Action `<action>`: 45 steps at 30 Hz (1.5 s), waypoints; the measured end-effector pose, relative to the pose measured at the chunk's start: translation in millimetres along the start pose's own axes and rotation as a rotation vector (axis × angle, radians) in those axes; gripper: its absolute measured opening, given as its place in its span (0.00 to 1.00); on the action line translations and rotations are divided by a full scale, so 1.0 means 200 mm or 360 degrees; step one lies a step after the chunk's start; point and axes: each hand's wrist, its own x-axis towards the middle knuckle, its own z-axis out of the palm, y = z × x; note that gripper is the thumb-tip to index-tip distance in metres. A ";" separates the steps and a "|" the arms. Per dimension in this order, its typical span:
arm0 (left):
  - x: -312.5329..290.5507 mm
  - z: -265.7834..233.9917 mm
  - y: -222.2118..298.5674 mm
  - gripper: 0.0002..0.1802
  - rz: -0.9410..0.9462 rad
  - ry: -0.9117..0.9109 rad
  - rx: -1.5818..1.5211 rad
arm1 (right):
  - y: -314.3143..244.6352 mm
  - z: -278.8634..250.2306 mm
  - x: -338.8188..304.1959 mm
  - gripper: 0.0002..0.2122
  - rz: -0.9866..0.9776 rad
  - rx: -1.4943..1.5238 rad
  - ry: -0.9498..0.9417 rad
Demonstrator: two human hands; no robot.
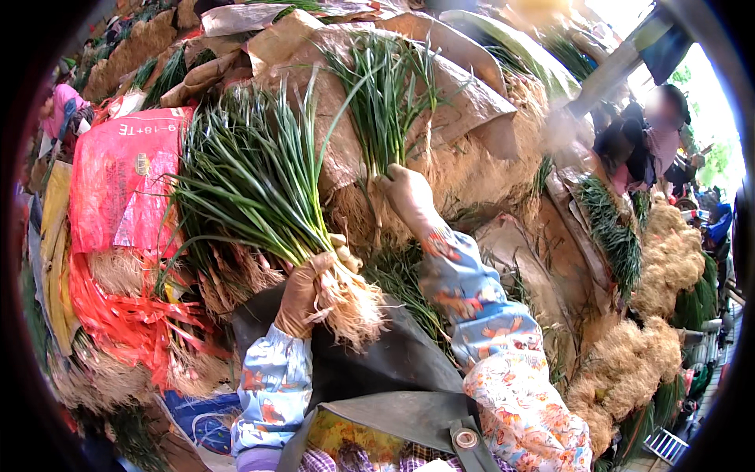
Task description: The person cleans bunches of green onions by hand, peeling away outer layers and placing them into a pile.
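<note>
My left hand [302,296] is closed round the lower stems of a thick bunch of green onions [263,177]. The leaves of that bunch fan up and to the left, and its pale roots [352,307] hang over my dark apron [401,326]. Farther off and to the right, my right hand [410,197] pinches the base of a smaller bunch of green onions [383,106]. Its leaves lie against brown wrapping sheets [464,86], pointing away from me. My right fingertips are partly hidden behind the hand.
At left stands a red plastic sack [126,177] with roots poking out below. A large root-covered pile [503,169] lies beyond my right hand. More onion bundles with tan roots [621,370] line the right side. Several people [661,141] are at the far right, beside a post [613,75].
</note>
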 end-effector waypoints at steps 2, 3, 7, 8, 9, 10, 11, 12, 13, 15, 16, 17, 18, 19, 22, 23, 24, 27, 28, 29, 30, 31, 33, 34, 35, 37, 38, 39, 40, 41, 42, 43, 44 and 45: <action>0.02 -0.06 -0.01 0.18 0.0066 0.0097 0.0304 | -0.01 0.00 -0.07 0.09 0.0237 0.0533 -0.0327; 0.00 -0.11 0.01 0.17 -0.0036 0.0114 0.0327 | -0.20 -0.09 -0.18 0.07 0.0459 0.0976 -0.0467; 0.01 -0.13 -0.01 0.11 -0.0177 0.0282 0.0263 | -0.32 0.00 -0.33 0.11 -0.0452 0.0353 0.0054; -0.01 -0.16 0.03 0.10 -0.0150 0.0226 0.0290 | -0.37 0.02 -0.34 0.10 -0.0432 0.0424 0.0126; -0.02 -0.17 0.06 0.08 -0.0127 0.0154 0.0309 | -0.34 0.08 -0.32 0.10 -0.0541 0.0377 0.0326; 0.00 -0.07 0.03 0.09 -0.0011 -0.0095 0.0091 | -0.17 0.15 -0.23 0.10 0.0129 0.1232 0.0261; 0.00 0.02 0.00 0.09 0.0119 -0.0320 -0.0130 | -0.02 0.21 -0.16 0.10 0.0830 0.2073 0.0160; -0.03 0.02 0.02 0.13 0.0200 -0.0330 -0.0037 | -0.02 0.13 -0.16 0.11 0.0625 0.1257 0.0097; -0.05 0.02 0.02 0.14 0.0244 -0.0298 -0.0071 | -0.02 0.03 -0.18 0.11 0.0399 0.0446 0.0044; -0.05 0.03 0.03 0.18 0.0228 -0.0160 -0.0086 | 0.03 -0.04 -0.26 0.11 -0.0362 -0.0578 -0.1056; -0.07 0.04 0.06 0.24 0.0176 -0.0088 -0.0103 | 0.08 -0.06 -0.32 0.12 -0.0604 -0.0452 -0.1155; -0.07 0.04 0.07 0.26 0.0144 -0.0095 -0.0107 | 0.10 -0.08 -0.35 0.15 -0.0847 -0.0322 -0.1241; -0.07 0.04 0.07 0.28 0.0112 -0.0102 -0.0109 | 0.08 -0.07 -0.30 0.15 -0.0486 -0.0661 -0.0960; -0.06 0.03 0.07 0.30 0.0080 -0.0107 -0.0111 | 0.12 -0.06 -0.21 0.15 -0.0186 -0.0397 -0.0445; -0.02 0.00 0.04 0.25 0.0030 -0.0173 -0.0100 | 0.07 -0.15 0.11 0.14 0.0150 -0.0256 0.0170; 0.00 0.00 0.02 0.23 0.0022 -0.0205 -0.0090 | 0.10 -0.09 0.18 0.14 0.0174 -0.0334 0.0203; 0.01 -0.03 0.01 0.21 0.0015 -0.0166 -0.0073 | 0.12 -0.07 0.22 0.13 0.0140 -0.0270 0.0189; 0.03 -0.01 -0.01 0.17 0.0175 -0.0101 0.0109 | 0.16 -0.09 0.21 0.10 0.0264 0.0123 -0.0054; 0.03 0.03 -0.01 0.15 0.0106 -0.0041 0.0137 | 0.17 -0.10 0.18 0.09 0.0347 0.0283 -0.0167; 0.04 0.02 -0.03 0.17 0.0166 -0.0043 0.0199 | 0.16 -0.10 0.13 0.08 0.0441 0.0743 -0.0259; 0.05 0.03 -0.04 0.16 0.0155 0.0024 0.0265 | 0.16 -0.10 0.08 0.08 0.0531 0.1202 -0.0346; 0.04 0.03 -0.03 0.16 0.0156 0.0116 0.0340 | 0.12 -0.08 0.02 0.08 0.0613 0.1680 -0.0455; 0.05 -0.07 -0.02 0.12 -0.0092 0.0138 0.0265 | -0.04 -0.02 -0.11 0.07 0.0517 0.1684 -0.0469; 0.07 -0.09 -0.03 0.11 -0.0176 0.0041 0.0195 | -0.12 -0.05 -0.18 0.08 0.0534 0.1507 -0.0455; 0.10 -0.09 -0.04 0.10 -0.0260 -0.0058 0.0126 | -0.13 -0.03 -0.22 0.09 0.0375 0.1209 -0.0421; 0.09 -0.05 -0.02 0.09 -0.0250 0.0164 0.0361 | -0.21 0.02 -0.28 0.09 -0.0001 0.0598 -0.0130; 0.10 -0.03 -0.04 0.10 -0.0194 0.0095 0.0322 | -0.17 0.04 -0.26 0.07 -0.0328 0.0114 0.0224; 0.09 -0.02 -0.05 0.11 -0.0139 0.0047 0.0287 | -0.15 0.05 -0.19 0.06 -0.0055 -0.0097 0.0148; 0.08 -0.03 -0.05 0.13 -0.0101 -0.0107 0.0091 | -0.06 0.07 -0.12 0.07 0.0049 0.0132 0.0244; 0.08 0.03 -0.05 0.15 -0.0044 -0.0251 -0.0002 | 0.05 0.04 -0.08 0.07 0.0160 0.0344 0.0361; 0.07 0.02 -0.04 0.16 -0.0041 -0.0211 0.0050 | 0.03 -0.03 -0.08 0.08 0.0240 0.0485 0.0239; 0.06 0.01 -0.02 0.16 -0.0039 -0.0171 0.0101 | 0.00 -0.09 -0.12 0.08 0.0186 0.0430 -0.0134; 0.06 -0.04 -0.03 0.17 -0.0076 -0.0102 0.0091 | 0.01 -0.12 -0.16 0.08 -0.0187 0.0338 -0.0700; 0.07 -0.03 -0.03 0.17 -0.0107 -0.0151 0.0111 | 0.04 -0.18 -0.20 0.08 -0.0546 0.0207 -0.1228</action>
